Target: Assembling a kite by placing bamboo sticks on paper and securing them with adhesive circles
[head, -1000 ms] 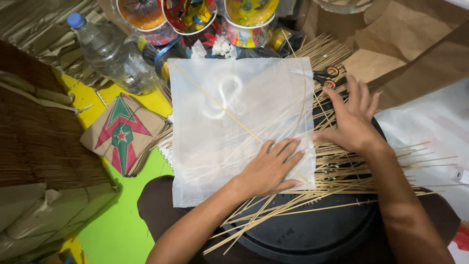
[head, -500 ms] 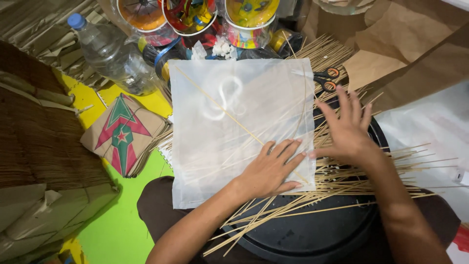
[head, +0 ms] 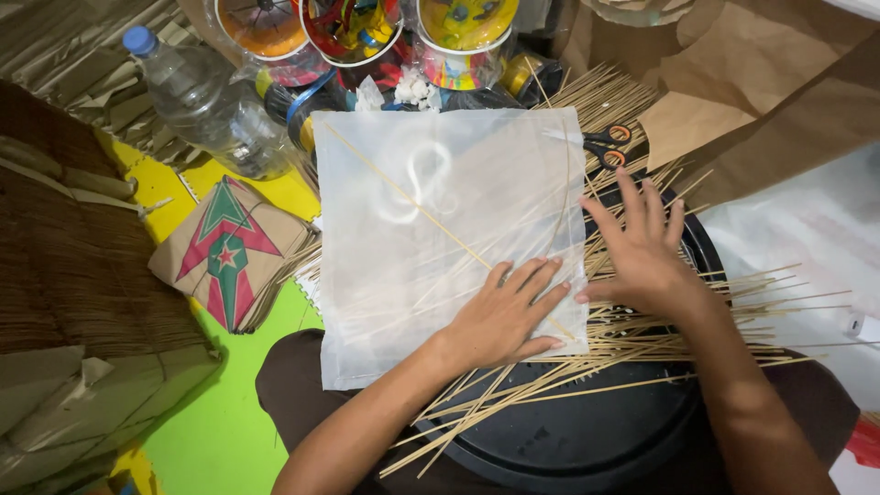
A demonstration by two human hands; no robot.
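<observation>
Translucent white sheet point(head: 440, 238), spread flat across a heap of thin bamboo sticks point(head: 715, 312) on a round black tray point(head: 587, 431), low in front of the seated person. Left hand point(head: 504, 316) pressed palm-down on the sheet's lower right corner, fingers splayed wide, gripping nothing. Right hand point(head: 646, 261) just beside the sheet's right edge, likewise open and flat, fingers fanned over the loose sticks, thumb close to the left hand's fingertips. One long stick point(head: 403, 197) running diagonally from the sheet's upper left toward the left hand, seemingly under the thin material, with others showing faintly through it. Orange-handled scissors point(head: 610, 147) near the sheet's upper right corner, partly among the sticks. To the left, a folded paper kite point(head: 225, 252) in red and green on a green and yellow mat point(head: 229, 403), and a clear plastic bottle point(head: 206, 105) on its side. Above, a row of brightly coloured round tubs point(head: 353, 27); to the right, brown paper point(head: 779, 92). By the look of it, a smoothing and pinning-down of the sheet over its diagonal stick, one palm as anchor. For whatever follows, a light, even touch and a steady anchoring palm, given so flimsy a sheet on so uneven a bed of sticks.
</observation>
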